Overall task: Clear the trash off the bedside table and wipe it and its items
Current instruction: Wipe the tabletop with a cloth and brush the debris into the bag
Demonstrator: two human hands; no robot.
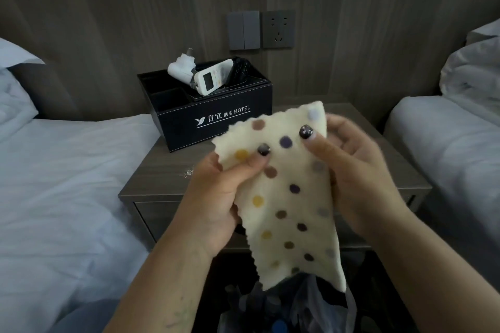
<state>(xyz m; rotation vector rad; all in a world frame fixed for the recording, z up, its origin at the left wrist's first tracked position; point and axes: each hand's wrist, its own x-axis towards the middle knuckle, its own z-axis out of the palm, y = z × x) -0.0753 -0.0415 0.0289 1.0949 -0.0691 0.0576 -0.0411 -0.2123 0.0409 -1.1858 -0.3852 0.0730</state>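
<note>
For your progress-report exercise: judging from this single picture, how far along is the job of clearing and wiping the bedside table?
Done: no large trash shows on the bedside table; only a small bit of debris remains near its left side. In hand: the left hand and right hand both grip the dotted cloth, held above the table. Left: wiping the tabletop, the hotel organizer box and the white remote.

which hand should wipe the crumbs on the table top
Left, probably. The left hand pinches the cloth right beside the crumbs; the right hand is farther away.
</note>
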